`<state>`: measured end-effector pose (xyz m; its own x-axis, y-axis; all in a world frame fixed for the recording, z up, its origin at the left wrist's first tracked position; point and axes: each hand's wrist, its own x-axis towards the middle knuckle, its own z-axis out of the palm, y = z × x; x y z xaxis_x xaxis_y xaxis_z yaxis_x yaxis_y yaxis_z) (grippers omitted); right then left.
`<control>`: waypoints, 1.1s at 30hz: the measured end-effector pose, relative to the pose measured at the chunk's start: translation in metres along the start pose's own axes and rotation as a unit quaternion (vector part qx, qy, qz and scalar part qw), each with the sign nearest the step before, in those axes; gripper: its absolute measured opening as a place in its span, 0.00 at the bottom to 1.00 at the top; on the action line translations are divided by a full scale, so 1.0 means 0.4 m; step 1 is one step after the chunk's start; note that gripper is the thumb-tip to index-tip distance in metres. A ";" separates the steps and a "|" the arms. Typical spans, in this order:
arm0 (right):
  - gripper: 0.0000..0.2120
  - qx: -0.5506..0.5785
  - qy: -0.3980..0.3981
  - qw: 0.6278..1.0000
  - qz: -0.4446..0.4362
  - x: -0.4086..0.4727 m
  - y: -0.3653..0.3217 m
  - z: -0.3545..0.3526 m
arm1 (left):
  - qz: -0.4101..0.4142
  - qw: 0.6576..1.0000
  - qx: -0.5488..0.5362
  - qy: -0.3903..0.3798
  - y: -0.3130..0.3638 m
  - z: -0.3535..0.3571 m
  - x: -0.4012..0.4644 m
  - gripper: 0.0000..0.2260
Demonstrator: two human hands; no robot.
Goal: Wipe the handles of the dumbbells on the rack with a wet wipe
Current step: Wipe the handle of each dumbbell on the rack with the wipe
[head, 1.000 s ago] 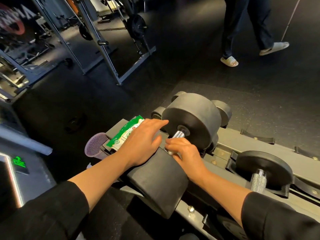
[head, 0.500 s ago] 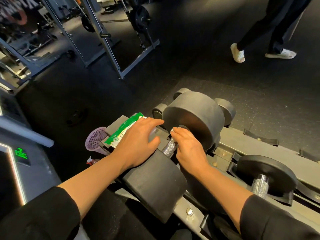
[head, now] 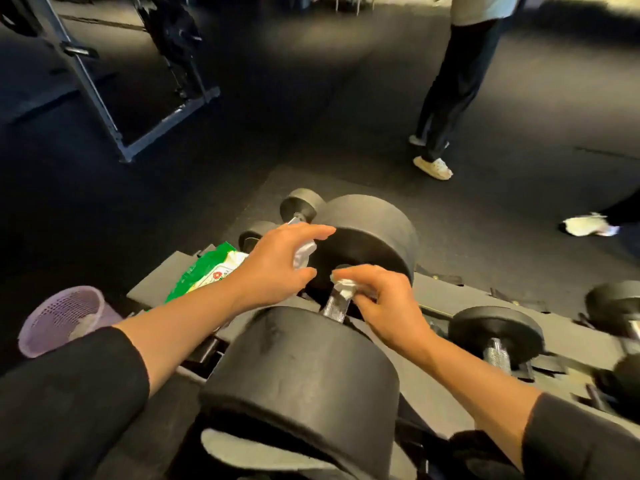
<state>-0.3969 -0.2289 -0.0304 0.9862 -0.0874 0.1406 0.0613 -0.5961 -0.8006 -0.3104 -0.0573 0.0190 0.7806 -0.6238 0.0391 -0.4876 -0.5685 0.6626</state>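
Two hands work over the big dumbbell (head: 311, 368) on the rack (head: 436, 289): right hand (head: 384, 299) pinches a wet wipe (head: 344, 287) on the handle (head: 334, 306); left hand (head: 277, 268), lifted since earlier, loosely holds another wipe (head: 304, 252).

A gym: black dumbbells (head: 363, 244) on a rack (head: 450, 289), rubber floor (head: 311, 116), a steel weight-machine frame (head: 93, 88).

The right hand (head: 382, 303) hides the handle's (head: 334, 306) far end; the rightmost dumbbell (head: 620, 303) is blurred.
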 end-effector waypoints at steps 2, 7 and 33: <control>0.19 -0.020 0.023 0.999 0.036 0.020 -0.036 -0.006 | 0.050 0.999 0.018 -0.003 -0.056 -0.003 0.017 0.29; 0.15 -0.139 -0.018 0.989 0.049 0.084 -0.107 0.025 | 0.197 0.980 0.022 -0.002 -0.185 0.021 0.020 0.33; 0.10 -0.164 -0.298 0.896 0.286 0.094 -0.240 0.024 | 0.137 0.972 -0.189 0.029 -0.278 0.198 -0.028 0.41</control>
<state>-0.3642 -0.1673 0.0461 0.7552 -0.0701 -0.6517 -0.4320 -0.8010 -0.4145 -0.2960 -0.0296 -0.1144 0.6679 -0.6861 0.2886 -0.5104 -0.1400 0.8485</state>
